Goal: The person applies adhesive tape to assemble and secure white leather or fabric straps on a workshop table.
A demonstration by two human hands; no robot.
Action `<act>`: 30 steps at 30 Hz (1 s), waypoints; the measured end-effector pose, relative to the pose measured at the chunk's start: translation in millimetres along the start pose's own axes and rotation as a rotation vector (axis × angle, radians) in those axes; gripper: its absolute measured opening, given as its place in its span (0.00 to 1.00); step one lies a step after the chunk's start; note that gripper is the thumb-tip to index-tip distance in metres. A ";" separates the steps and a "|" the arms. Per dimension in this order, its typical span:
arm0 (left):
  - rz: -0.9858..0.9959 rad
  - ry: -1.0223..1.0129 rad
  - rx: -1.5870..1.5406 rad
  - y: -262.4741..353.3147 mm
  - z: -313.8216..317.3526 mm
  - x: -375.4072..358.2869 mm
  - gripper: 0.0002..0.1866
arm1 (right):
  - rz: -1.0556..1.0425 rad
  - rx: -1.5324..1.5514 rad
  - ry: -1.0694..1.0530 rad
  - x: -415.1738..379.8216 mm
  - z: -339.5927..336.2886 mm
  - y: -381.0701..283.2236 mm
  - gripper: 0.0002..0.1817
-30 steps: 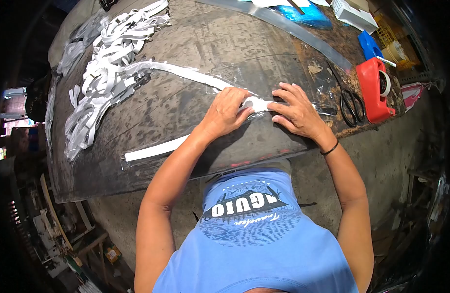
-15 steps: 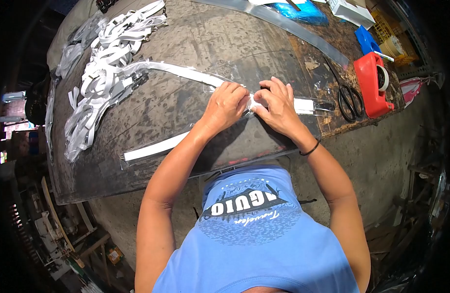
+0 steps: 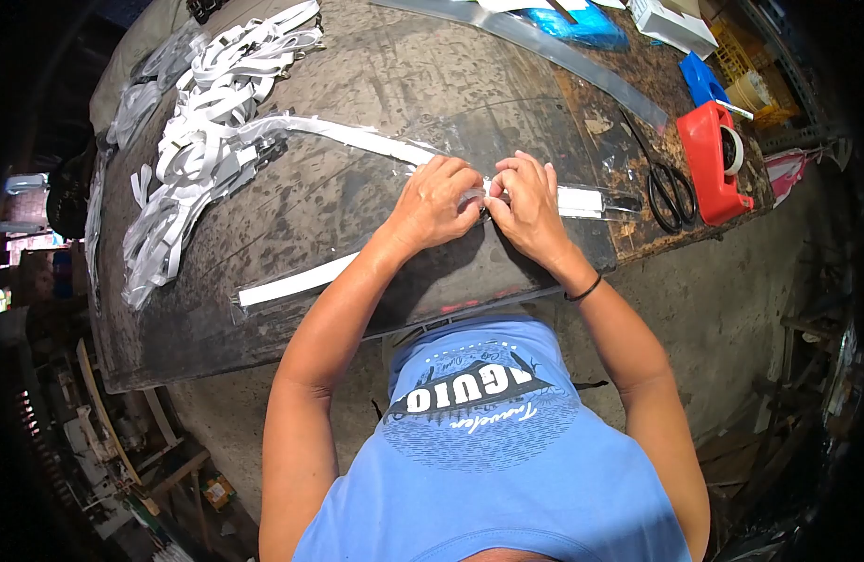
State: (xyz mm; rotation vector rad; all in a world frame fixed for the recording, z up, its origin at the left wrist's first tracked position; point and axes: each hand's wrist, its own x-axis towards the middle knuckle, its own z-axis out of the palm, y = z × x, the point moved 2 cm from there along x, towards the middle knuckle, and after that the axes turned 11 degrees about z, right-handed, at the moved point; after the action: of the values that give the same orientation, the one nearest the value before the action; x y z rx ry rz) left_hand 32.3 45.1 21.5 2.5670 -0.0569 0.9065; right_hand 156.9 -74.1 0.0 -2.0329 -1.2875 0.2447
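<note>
Pinching at the same spot, the left hand [image 3: 438, 201] and the right hand [image 3: 527, 204] now sit knuckle to knuckle over the long white strip in its clear plastic sleeve [image 3: 582, 200], which lies across the dark, stained worktop [image 3: 376, 84]. A second ago the right hand lay flat and apart from the left; it has since closed in, so the work looks to have narrowed to a small fold or seal in the film. Each grip is clenched on the sleeve and strip, fingertips curled down. The strip's far end runs left to the heap of loose white strips [image 3: 202, 122]; another sleeved strip [image 3: 296, 281] lies nearer the worktop's edge. To the right, black scissors [image 3: 671, 192] and a red tape dispenser [image 3: 717, 159] rest untouched. What the fingertips actually do is hidden under the knuckles, and the film's edges are hard to trace against the glare.
</note>
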 end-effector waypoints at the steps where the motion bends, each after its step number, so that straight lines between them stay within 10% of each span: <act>1: -0.002 0.001 0.001 -1.2 0.6 -0.3 0.07 | -0.025 -0.006 0.028 -2.0 -0.2 -1.7 0.10; 19: 0.085 -0.094 0.112 -1.9 -0.6 -3.9 0.09 | -0.154 0.058 0.092 2.7 -6.3 -2.8 0.10; 26: -0.515 -0.026 0.538 -96.4 -67.4 -54.4 0.20 | -0.174 0.008 0.117 2.6 -4.0 -5.8 0.06; 30: -0.386 -0.179 0.743 -151.9 -113.9 -75.6 0.25 | -0.171 -0.003 0.117 1.8 -6.0 -9.9 0.07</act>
State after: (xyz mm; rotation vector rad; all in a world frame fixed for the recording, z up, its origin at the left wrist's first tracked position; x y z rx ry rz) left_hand -68.4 221.5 -0.8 3.1412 0.8414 0.6132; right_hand 153.6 -72.8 11.2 -1.8969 -1.3788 0.0443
